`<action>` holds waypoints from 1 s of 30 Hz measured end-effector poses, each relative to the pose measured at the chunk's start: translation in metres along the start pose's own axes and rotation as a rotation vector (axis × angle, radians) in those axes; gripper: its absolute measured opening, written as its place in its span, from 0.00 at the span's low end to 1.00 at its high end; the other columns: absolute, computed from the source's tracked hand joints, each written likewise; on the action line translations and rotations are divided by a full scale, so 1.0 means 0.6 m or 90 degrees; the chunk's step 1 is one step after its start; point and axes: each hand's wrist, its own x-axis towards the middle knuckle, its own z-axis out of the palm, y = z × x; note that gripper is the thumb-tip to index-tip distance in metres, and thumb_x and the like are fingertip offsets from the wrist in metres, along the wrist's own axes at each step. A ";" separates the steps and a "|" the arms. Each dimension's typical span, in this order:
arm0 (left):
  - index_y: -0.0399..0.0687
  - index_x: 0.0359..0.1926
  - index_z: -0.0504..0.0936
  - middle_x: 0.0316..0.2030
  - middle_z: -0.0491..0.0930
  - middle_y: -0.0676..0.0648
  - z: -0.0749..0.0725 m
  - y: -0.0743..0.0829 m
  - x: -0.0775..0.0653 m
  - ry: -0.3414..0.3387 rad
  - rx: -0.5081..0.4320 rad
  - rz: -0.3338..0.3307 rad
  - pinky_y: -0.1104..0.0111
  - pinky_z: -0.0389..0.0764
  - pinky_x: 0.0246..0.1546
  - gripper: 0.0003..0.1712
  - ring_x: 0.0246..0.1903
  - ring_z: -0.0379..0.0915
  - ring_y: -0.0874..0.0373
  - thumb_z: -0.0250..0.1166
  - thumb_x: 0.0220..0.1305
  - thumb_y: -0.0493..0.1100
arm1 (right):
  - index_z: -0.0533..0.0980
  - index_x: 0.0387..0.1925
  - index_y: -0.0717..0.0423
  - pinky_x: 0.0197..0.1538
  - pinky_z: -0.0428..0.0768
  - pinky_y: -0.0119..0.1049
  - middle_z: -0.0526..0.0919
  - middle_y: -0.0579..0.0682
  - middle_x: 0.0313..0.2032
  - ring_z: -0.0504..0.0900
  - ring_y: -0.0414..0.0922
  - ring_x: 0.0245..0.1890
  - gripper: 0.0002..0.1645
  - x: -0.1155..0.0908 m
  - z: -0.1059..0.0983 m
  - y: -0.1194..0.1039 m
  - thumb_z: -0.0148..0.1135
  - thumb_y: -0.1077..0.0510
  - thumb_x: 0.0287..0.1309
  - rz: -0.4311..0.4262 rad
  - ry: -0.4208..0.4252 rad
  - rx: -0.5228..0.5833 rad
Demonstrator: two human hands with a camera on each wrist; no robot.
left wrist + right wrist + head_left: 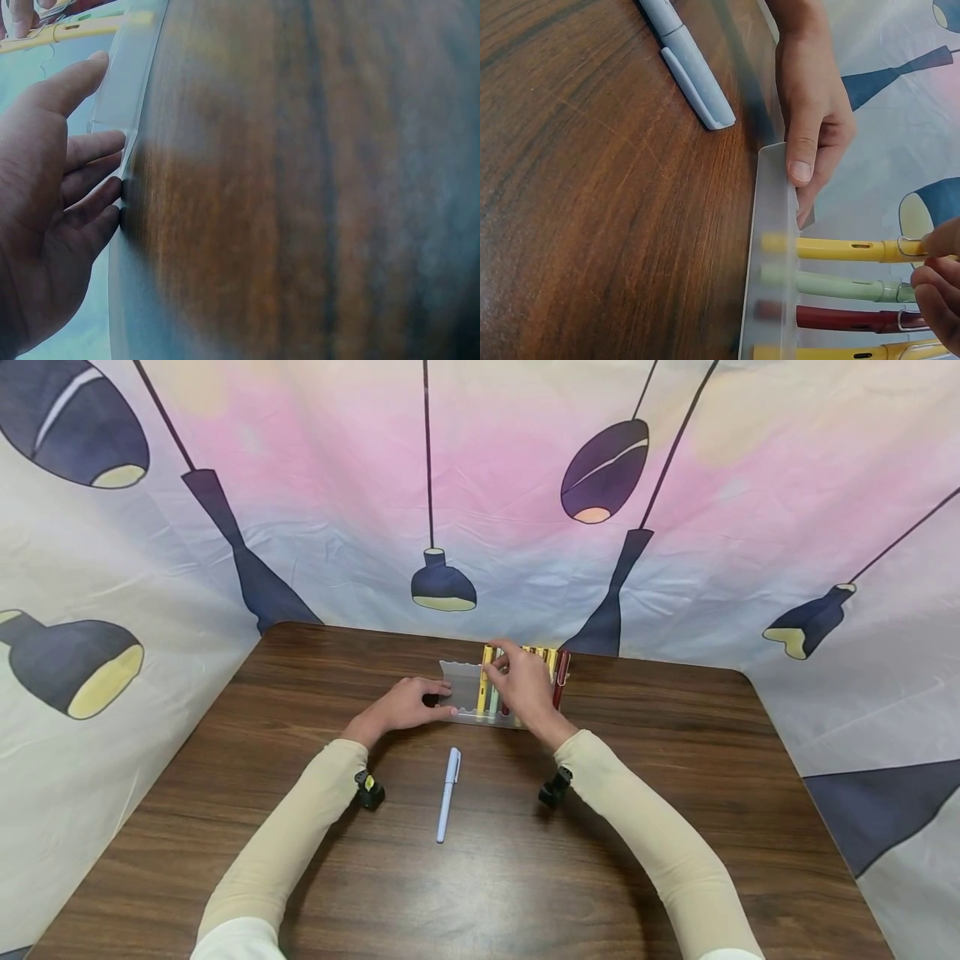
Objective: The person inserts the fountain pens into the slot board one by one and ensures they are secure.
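A clear plastic pen holder (463, 692) lies near the back of the table with several capped pens set side by side in it. My left hand (408, 702) holds the holder's left end, its thumb on the front rim. With my right hand (527, 687) I pinch the capped end of the leftmost yellow pen (840, 249), which lies across the holder. Beside that pen are a pale green pen (832, 286) and a dark red pen (847, 319). Another dark red pen (561, 678) is at the right end. The right hand hides some middle pens in the head view.
A light blue capped pen (448, 795) lies alone on the brown wooden table (510, 885), in front of the holder. Behind the table hangs a cloth printed with lamps (352, 527). A small black camera sits on each wrist.
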 end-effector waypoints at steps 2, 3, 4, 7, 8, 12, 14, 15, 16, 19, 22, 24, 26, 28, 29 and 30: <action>0.41 0.64 0.81 0.69 0.73 0.42 0.000 -0.001 0.001 0.000 -0.001 0.001 0.49 0.71 0.68 0.39 0.70 0.67 0.44 0.65 0.66 0.67 | 0.81 0.61 0.53 0.32 0.82 0.41 0.90 0.48 0.33 0.85 0.42 0.25 0.22 0.000 -0.003 -0.001 0.68 0.55 0.67 0.000 0.001 -0.006; 0.41 0.64 0.81 0.69 0.73 0.42 0.000 -0.001 0.002 0.000 -0.003 0.002 0.49 0.71 0.67 0.39 0.70 0.67 0.44 0.65 0.66 0.67 | 0.81 0.61 0.53 0.33 0.83 0.42 0.90 0.48 0.33 0.85 0.42 0.26 0.22 0.000 -0.004 0.000 0.68 0.54 0.67 -0.002 0.003 -0.010; 0.41 0.64 0.81 0.69 0.73 0.42 0.000 -0.002 0.002 0.000 -0.005 0.003 0.49 0.71 0.67 0.39 0.70 0.67 0.44 0.65 0.66 0.67 | 0.81 0.60 0.53 0.33 0.83 0.42 0.90 0.48 0.33 0.86 0.42 0.26 0.22 0.000 -0.006 0.000 0.68 0.54 0.66 -0.005 0.006 -0.012; 0.42 0.64 0.81 0.69 0.73 0.42 0.001 -0.005 0.003 0.001 -0.004 0.003 0.49 0.71 0.68 0.40 0.70 0.67 0.44 0.65 0.66 0.68 | 0.82 0.59 0.53 0.35 0.84 0.43 0.90 0.48 0.32 0.87 0.43 0.28 0.21 -0.001 -0.010 0.001 0.69 0.54 0.66 -0.010 0.013 -0.002; 0.42 0.64 0.81 0.69 0.73 0.42 0.001 -0.006 0.003 0.002 -0.004 0.002 0.49 0.71 0.68 0.40 0.70 0.67 0.45 0.65 0.66 0.68 | 0.82 0.58 0.53 0.36 0.84 0.43 0.90 0.48 0.32 0.87 0.43 0.28 0.21 -0.002 -0.012 0.001 0.69 0.54 0.65 -0.010 0.015 0.005; 0.43 0.64 0.82 0.69 0.73 0.43 0.001 -0.007 0.003 0.002 -0.002 -0.004 0.50 0.70 0.68 0.40 0.70 0.67 0.46 0.65 0.65 0.69 | 0.83 0.57 0.54 0.34 0.82 0.42 0.89 0.47 0.30 0.87 0.43 0.29 0.20 -0.007 -0.019 0.004 0.70 0.54 0.64 -0.002 0.018 0.040; 0.43 0.64 0.82 0.69 0.73 0.43 0.000 -0.006 0.002 0.001 -0.004 -0.004 0.49 0.70 0.68 0.40 0.70 0.67 0.45 0.65 0.65 0.69 | 0.84 0.56 0.54 0.32 0.81 0.41 0.89 0.47 0.30 0.87 0.43 0.29 0.20 -0.011 -0.024 0.006 0.71 0.53 0.64 0.004 0.018 0.050; 0.43 0.64 0.82 0.69 0.73 0.43 -0.001 -0.005 0.002 0.000 -0.005 -0.003 0.49 0.70 0.68 0.40 0.70 0.67 0.45 0.65 0.65 0.68 | 0.84 0.55 0.54 0.32 0.81 0.40 0.89 0.47 0.30 0.87 0.43 0.30 0.20 -0.013 -0.026 0.007 0.71 0.53 0.64 0.007 0.018 0.055; 0.43 0.64 0.82 0.69 0.73 0.43 -0.001 -0.004 0.001 0.000 -0.006 -0.003 0.49 0.70 0.68 0.40 0.70 0.67 0.45 0.65 0.65 0.68 | 0.84 0.55 0.55 0.31 0.81 0.40 0.89 0.47 0.30 0.87 0.43 0.29 0.20 -0.016 -0.028 0.007 0.71 0.52 0.64 0.009 0.016 0.060; 0.43 0.64 0.81 0.69 0.73 0.43 -0.003 -0.001 0.000 0.001 -0.008 -0.002 0.48 0.70 0.68 0.39 0.70 0.67 0.44 0.66 0.66 0.68 | 0.85 0.53 0.54 0.33 0.81 0.41 0.90 0.47 0.31 0.88 0.43 0.28 0.20 -0.025 -0.035 0.009 0.72 0.51 0.63 0.018 0.005 0.073; 0.43 0.64 0.81 0.69 0.73 0.43 -0.003 0.000 -0.001 0.003 -0.007 -0.004 0.48 0.70 0.68 0.39 0.71 0.66 0.44 0.65 0.66 0.67 | 0.86 0.52 0.55 0.34 0.81 0.41 0.89 0.47 0.31 0.87 0.42 0.27 0.19 -0.037 -0.039 0.010 0.72 0.51 0.63 0.025 -0.009 0.086; 0.43 0.64 0.81 0.69 0.73 0.43 -0.002 0.001 -0.001 0.003 -0.006 -0.006 0.49 0.70 0.68 0.39 0.71 0.66 0.44 0.65 0.66 0.67 | 0.86 0.51 0.55 0.34 0.81 0.40 0.89 0.46 0.31 0.87 0.41 0.26 0.18 -0.048 -0.040 0.012 0.72 0.51 0.63 0.029 -0.018 0.092; 0.43 0.64 0.81 0.69 0.73 0.43 -0.002 0.002 -0.001 0.002 -0.007 -0.008 0.49 0.69 0.69 0.38 0.71 0.66 0.44 0.65 0.67 0.67 | 0.86 0.51 0.56 0.32 0.82 0.38 0.89 0.46 0.31 0.86 0.41 0.27 0.18 -0.061 -0.039 0.014 0.72 0.51 0.63 0.029 -0.025 0.095; 0.43 0.64 0.81 0.69 0.73 0.43 -0.003 0.003 -0.001 0.002 -0.006 -0.010 0.49 0.69 0.69 0.38 0.71 0.66 0.45 0.65 0.67 0.66 | 0.86 0.50 0.56 0.32 0.83 0.37 0.89 0.45 0.31 0.86 0.40 0.27 0.18 -0.074 -0.037 0.017 0.72 0.51 0.63 0.032 -0.033 0.096; 0.43 0.64 0.81 0.69 0.73 0.43 -0.002 0.004 -0.001 0.002 -0.005 -0.011 0.49 0.69 0.69 0.37 0.71 0.66 0.45 0.65 0.67 0.66 | 0.87 0.50 0.57 0.32 0.83 0.36 0.89 0.45 0.31 0.86 0.40 0.28 0.18 -0.081 -0.035 0.018 0.72 0.51 0.63 0.034 -0.036 0.097; 0.43 0.64 0.81 0.69 0.73 0.43 -0.002 0.004 -0.001 0.002 -0.004 -0.010 0.49 0.69 0.69 0.37 0.71 0.66 0.45 0.65 0.68 0.66 | 0.87 0.50 0.57 0.32 0.83 0.36 0.88 0.45 0.31 0.86 0.39 0.28 0.18 -0.089 -0.033 0.019 0.72 0.51 0.63 0.035 -0.039 0.100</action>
